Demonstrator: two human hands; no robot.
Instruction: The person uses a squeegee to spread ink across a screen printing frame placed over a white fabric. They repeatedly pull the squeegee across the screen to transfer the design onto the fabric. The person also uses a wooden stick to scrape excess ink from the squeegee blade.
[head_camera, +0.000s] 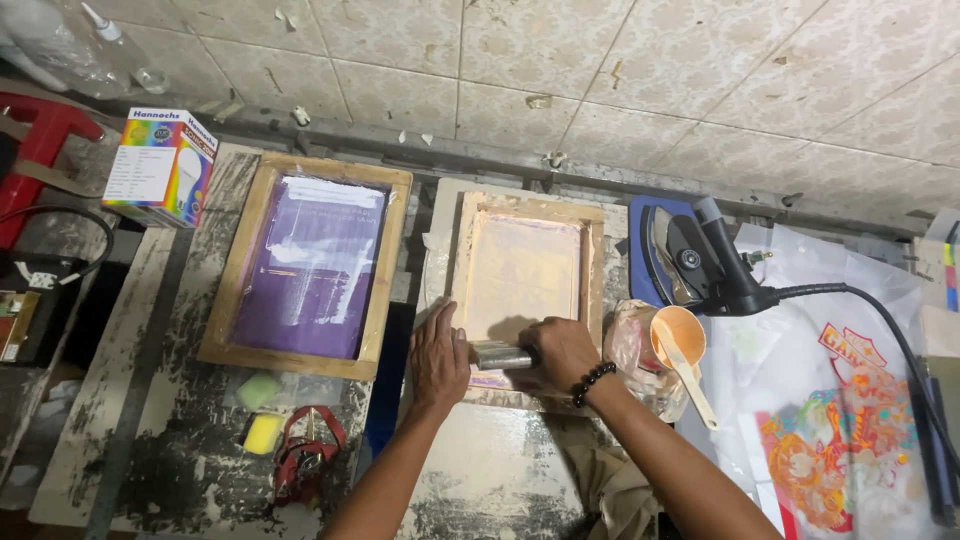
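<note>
Both hands grasp a squeegee (502, 355) at the near edge of the pale screen frame (527, 290): left hand (440, 357), right hand (562, 352); purple screen frame (308, 265) alongside on the bench (150, 450).

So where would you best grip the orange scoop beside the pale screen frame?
Probably by the orange scoop's long handle, coming from the near right. The handle angles down and toward the person, clear of the plastic bag, while the round bowl rests against that bag.
</note>
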